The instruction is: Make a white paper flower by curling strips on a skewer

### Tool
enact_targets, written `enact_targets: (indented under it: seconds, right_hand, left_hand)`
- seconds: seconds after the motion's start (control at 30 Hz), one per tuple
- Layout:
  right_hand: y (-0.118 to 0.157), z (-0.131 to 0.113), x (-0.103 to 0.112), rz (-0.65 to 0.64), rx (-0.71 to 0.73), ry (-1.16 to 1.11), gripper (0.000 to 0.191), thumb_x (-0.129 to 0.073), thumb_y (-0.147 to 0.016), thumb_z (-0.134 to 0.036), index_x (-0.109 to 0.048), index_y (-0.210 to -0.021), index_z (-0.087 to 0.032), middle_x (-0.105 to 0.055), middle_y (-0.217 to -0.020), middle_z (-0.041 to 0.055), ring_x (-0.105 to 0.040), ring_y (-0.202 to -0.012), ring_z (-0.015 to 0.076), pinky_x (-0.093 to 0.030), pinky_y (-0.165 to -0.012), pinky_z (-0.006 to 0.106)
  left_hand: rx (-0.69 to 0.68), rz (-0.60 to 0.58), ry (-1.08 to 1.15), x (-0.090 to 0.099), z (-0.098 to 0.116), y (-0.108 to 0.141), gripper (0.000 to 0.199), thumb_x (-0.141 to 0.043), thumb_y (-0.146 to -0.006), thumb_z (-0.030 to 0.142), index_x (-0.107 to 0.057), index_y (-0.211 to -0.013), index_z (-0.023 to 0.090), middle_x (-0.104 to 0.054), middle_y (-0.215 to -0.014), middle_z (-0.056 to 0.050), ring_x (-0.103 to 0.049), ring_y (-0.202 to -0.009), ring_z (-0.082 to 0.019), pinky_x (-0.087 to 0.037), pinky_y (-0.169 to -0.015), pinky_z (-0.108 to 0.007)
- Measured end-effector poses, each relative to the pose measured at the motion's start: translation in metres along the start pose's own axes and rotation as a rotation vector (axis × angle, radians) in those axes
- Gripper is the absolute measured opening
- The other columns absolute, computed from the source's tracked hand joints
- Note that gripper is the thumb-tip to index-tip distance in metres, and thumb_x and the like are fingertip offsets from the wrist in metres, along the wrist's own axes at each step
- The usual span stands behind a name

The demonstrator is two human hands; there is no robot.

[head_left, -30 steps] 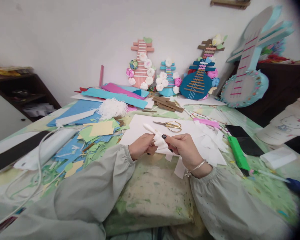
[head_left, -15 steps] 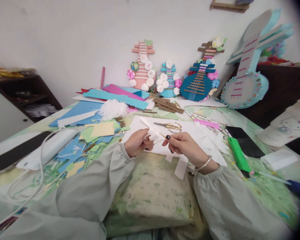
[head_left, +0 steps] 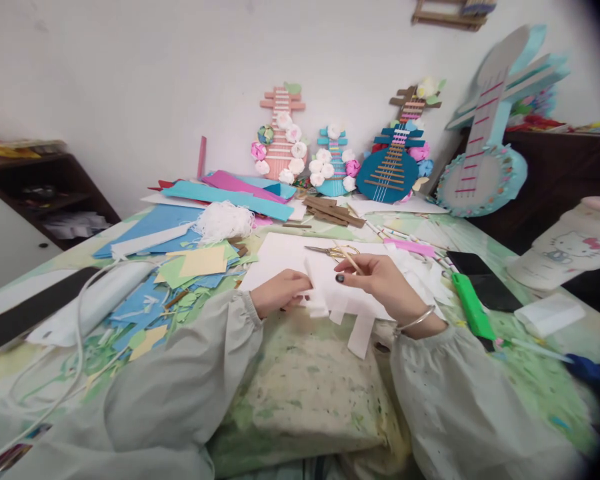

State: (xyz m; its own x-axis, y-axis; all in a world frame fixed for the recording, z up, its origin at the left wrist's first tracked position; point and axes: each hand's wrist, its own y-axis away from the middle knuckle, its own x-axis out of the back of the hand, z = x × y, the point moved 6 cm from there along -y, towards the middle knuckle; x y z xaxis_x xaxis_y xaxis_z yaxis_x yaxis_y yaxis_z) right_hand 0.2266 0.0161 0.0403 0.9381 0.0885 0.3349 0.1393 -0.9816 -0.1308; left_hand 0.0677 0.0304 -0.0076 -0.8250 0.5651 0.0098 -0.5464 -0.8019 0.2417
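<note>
My left hand (head_left: 283,292) pinches a white paper piece (head_left: 317,300) with cut, petal-like edges, held above the front edge of a white sheet (head_left: 275,257). To its right, my right hand (head_left: 373,273) holds a thin wooden stick (head_left: 351,259) between thumb and fingers, apart from the paper piece. Gold-handled scissors (head_left: 320,250) lie on the sheet, their handles partly behind the stick and right hand. Two white paper strips (head_left: 360,335) hang at the sheet's front edge, below my right hand.
Paper scraps (head_left: 200,263) and white string (head_left: 225,221) lie left. Decorated paper instruments (head_left: 387,175) stand at the back. On the right are a phone (head_left: 483,283), a green tool (head_left: 473,307) and a cup (head_left: 565,247).
My right hand has drawn the stick away from the white paper piece and tilted it upward. My left hand has lowered slightly with the paper piece.
</note>
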Motion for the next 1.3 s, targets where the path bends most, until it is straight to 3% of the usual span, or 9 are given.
enact_targets:
  seconds: [0.07, 0.13, 0.33, 0.67, 0.8, 1.03, 1.2, 1.3]
  right_hand:
    - [0.001, -0.003, -0.010, -0.042, 0.043, 0.041, 0.029, -0.074, -0.059, -0.030, -0.067, -0.081, -0.014, -0.049, -0.060, -0.0046, -0.029, -0.049, 0.0051, -0.020, -0.046, 0.023]
    - [0.003, -0.004, -0.018, -0.102, 0.057, 0.049, 0.028, -0.074, -0.059, -0.030, -0.067, -0.080, -0.014, -0.041, -0.054, -0.0070, -0.025, -0.047, 0.0051, -0.017, -0.045, 0.023]
    - [0.005, -0.004, -0.024, -0.165, 0.075, 0.082, 0.027, -0.073, -0.061, -0.033, -0.064, -0.078, -0.014, -0.033, -0.049, -0.0091, -0.023, -0.047, 0.0053, -0.015, -0.044, 0.023]
    - [0.005, 0.001, -0.028, -0.171, 0.044, -0.052, 0.015, -0.066, -0.066, -0.027, -0.062, -0.070, -0.013, -0.054, -0.064, -0.0024, -0.042, -0.056, 0.0076, -0.030, -0.051, 0.021]
    - [0.008, -0.005, -0.027, -0.155, 0.019, -0.146, 0.012, -0.059, -0.068, -0.023, -0.062, -0.076, -0.014, -0.058, -0.072, -0.0006, -0.049, -0.061, 0.0089, -0.035, -0.055, 0.022]
    - [0.010, -0.010, -0.021, -0.031, 0.060, -0.003, 0.028, -0.072, -0.061, -0.027, -0.062, -0.084, -0.015, -0.059, -0.075, 0.0004, -0.047, -0.057, 0.0084, -0.035, -0.050, 0.021]
    - [0.013, -0.010, -0.030, -0.047, 0.076, 0.094, 0.018, -0.068, -0.066, -0.029, -0.059, -0.073, -0.015, -0.058, -0.073, -0.0009, -0.038, -0.049, 0.0046, -0.030, -0.045, 0.019]
    - [0.012, -0.009, -0.031, -0.067, 0.083, 0.052, 0.015, -0.065, -0.069, -0.027, -0.057, -0.072, -0.014, -0.055, -0.071, -0.0013, -0.041, -0.053, 0.0059, -0.032, -0.047, 0.019]
  left_hand:
    - [-0.006, -0.030, -0.101, -0.006, 0.000, 0.002, 0.014, -0.062, -0.068, 0.026, -0.057, -0.063, 0.013, -0.033, -0.041, 0.007, -0.024, -0.034, -0.005, -0.015, -0.036, -0.020]
    - [-0.022, -0.031, -0.205, -0.008, 0.001, 0.002, 0.018, -0.063, -0.069, 0.030, -0.061, -0.074, 0.013, -0.035, -0.043, 0.007, -0.025, -0.035, -0.005, -0.016, -0.036, -0.020]
    - [-0.009, -0.035, -0.333, -0.006, -0.003, 0.002, 0.018, -0.059, -0.071, 0.031, -0.059, -0.078, 0.014, -0.034, -0.040, 0.008, -0.029, -0.035, -0.006, -0.020, -0.036, -0.019]
    - [-0.056, -0.057, -0.235, -0.008, 0.002, 0.001, 0.016, -0.058, -0.071, 0.029, -0.054, -0.072, 0.014, -0.048, -0.048, 0.005, -0.037, -0.035, -0.005, -0.028, -0.036, -0.018]
    - [-0.021, -0.027, -0.070, -0.008, 0.002, 0.002, 0.013, -0.057, -0.070, 0.023, -0.053, -0.080, 0.014, -0.043, -0.047, 0.007, -0.029, -0.033, -0.003, -0.022, -0.033, -0.016]
    - [-0.045, 0.026, 0.067, -0.008, 0.007, 0.004, 0.011, -0.056, -0.071, 0.017, -0.049, -0.079, 0.016, -0.033, -0.044, 0.011, -0.023, -0.033, -0.001, -0.018, -0.032, -0.013]
    - [-0.039, 0.026, -0.012, -0.011, 0.002, 0.003, 0.011, -0.054, -0.075, 0.022, -0.048, -0.084, 0.017, -0.037, -0.042, 0.010, -0.028, -0.031, -0.004, -0.023, -0.030, -0.013]
    - [-0.058, 0.019, 0.000, -0.013, 0.003, 0.003, 0.014, -0.055, -0.076, 0.025, -0.048, -0.086, 0.017, -0.038, -0.040, 0.010, -0.029, -0.030, -0.004, -0.025, -0.030, -0.013]
